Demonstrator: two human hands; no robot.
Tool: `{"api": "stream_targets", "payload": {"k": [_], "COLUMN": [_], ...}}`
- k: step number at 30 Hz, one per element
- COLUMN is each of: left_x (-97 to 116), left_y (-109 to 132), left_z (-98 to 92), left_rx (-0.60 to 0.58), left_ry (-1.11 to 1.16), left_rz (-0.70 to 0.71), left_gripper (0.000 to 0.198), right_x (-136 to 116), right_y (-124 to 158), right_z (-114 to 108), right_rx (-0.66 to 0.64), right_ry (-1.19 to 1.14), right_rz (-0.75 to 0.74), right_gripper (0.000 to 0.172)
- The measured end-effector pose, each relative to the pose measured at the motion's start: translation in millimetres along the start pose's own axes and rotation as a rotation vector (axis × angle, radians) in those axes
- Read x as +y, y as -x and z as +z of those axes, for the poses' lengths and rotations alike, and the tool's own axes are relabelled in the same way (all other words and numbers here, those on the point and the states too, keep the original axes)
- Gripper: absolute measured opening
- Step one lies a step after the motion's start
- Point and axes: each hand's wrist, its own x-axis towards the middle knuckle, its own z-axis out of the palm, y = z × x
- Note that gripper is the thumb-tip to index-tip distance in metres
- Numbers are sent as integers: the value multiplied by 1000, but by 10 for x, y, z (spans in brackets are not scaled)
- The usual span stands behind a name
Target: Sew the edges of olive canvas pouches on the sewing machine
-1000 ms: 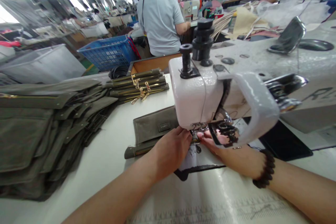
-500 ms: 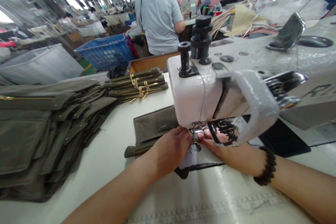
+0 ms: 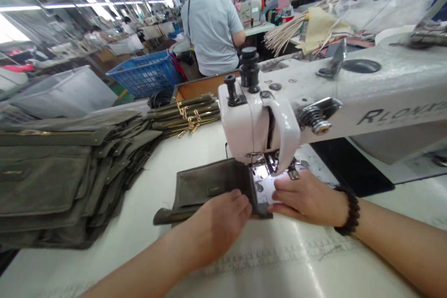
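An olive fabric panel (image 3: 195, 179) with a small label lies on the table at the left of the sewing machine's needle area, a rolled zipper strip along its near edge. My left hand (image 3: 223, 223) rests on that panel, fingers together and curled onto its near right part; the thumb is hidden. Beside the lit needle plate (image 3: 266, 191) is my right hand (image 3: 302, 198), thumb and fingers apart, the thumb tip at the right end of the strip. The sewing machine (image 3: 260, 116) stands just beyond both hands, and its presser foot is partly hidden.
A stack of olive fabric pieces (image 3: 66, 181) covers the left of the table. Behind it sit several zipper strips (image 3: 190, 114) with gold pulls. A blue basket (image 3: 145, 74) and a person (image 3: 213, 32) facing away are farther back. A printed ruler (image 3: 265, 258) runs along the front.
The olive panel has come nearer and out from under the needle area, with its right edge now showing. Both hands have drawn back toward me, and my right hand has separated from my left.
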Motion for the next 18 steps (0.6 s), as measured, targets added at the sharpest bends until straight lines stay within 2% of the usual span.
{"api": "stream_targets", "payload": {"k": [2, 4, 6, 9, 12, 18], "left_x": [173, 317, 419, 503, 540, 599], "left_y": [157, 280, 360, 418, 440, 459], "left_z": [-52, -26, 70, 236, 301, 240], "left_rx": [36, 150, 288, 418, 471, 563], "left_ry": [85, 123, 142, 175, 187, 245], "left_rz": [-59, -136, -180, -227, -229, -253], "left_gripper": [24, 27, 27, 24, 23, 20], "right_x": [-45, -106, -162, -207, -209, -198], "right_y": [59, 94, 103, 92, 92, 121], "right_z": [-53, -89, -107, -114, -121, -108], "right_rx": [-25, -41, -57, -93, -120, -151], "right_ry": [-97, -149, -193, -257, -286, -333], "right_rz": [-124, -181, -234, -291, -295, -316], "right_gripper": [37, 31, 27, 34, 40, 33]}}
